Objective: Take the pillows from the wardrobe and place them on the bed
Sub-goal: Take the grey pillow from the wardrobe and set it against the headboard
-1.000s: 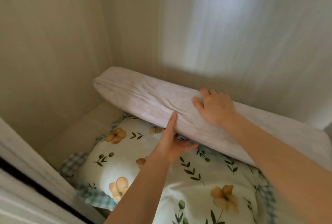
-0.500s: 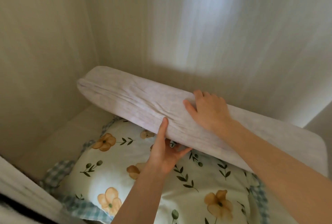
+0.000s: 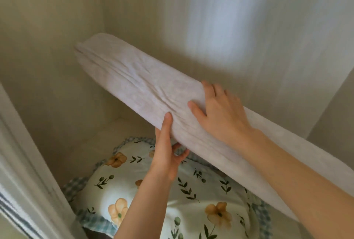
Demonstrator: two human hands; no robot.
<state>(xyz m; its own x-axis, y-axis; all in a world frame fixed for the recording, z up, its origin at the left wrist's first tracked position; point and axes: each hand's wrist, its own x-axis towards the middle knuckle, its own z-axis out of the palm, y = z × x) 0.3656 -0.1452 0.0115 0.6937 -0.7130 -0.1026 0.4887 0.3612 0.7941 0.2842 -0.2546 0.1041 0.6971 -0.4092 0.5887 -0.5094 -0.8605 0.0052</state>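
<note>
A long pale grey pillow [image 3: 134,87] is held up inside the wardrobe, its left end raised and clear of everything below. My left hand [image 3: 165,154] grips its lower edge, thumb on the front and fingers underneath. My right hand [image 3: 220,112] lies spread over its top side, fingers curled over the far edge. Below it lies a white pillow with orange flowers, green leaves and a blue checked border [image 3: 191,200]. The bed is out of view.
The wardrobe's beige left wall [image 3: 47,56] and back wall [image 3: 229,18] close in the space. A bare strip of shelf [image 3: 107,137] shows left of the floral pillow. The white door frame [image 3: 23,171] runs along the lower left.
The grey pillow has risen off the floral pillow, and its left end now tilts higher. Both hands kept their hold and moved up with it.
</note>
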